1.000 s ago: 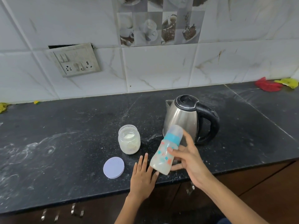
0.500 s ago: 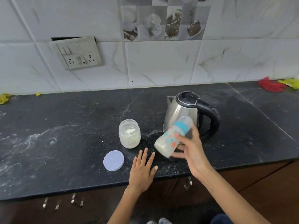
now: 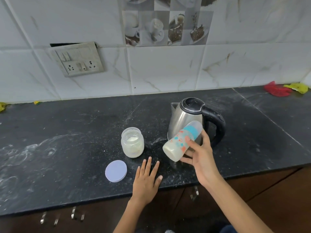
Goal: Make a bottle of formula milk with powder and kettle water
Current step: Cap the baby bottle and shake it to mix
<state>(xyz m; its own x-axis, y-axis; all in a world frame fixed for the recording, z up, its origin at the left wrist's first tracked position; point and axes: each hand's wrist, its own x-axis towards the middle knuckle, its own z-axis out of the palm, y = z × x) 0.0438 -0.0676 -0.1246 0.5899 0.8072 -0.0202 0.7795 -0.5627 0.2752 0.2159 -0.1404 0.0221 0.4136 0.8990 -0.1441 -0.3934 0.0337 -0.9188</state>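
The capped translucent baby bottle (image 3: 182,142), with teal collar, printed pattern and milky liquid, was gripped tilted by the right hand (image 3: 201,159); the left hand (image 3: 146,179) was laid flat, holding nothing.

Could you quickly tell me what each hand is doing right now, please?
Left hand: open, flat on the countertop.
Right hand: gripping the tilted baby bottle of milk.
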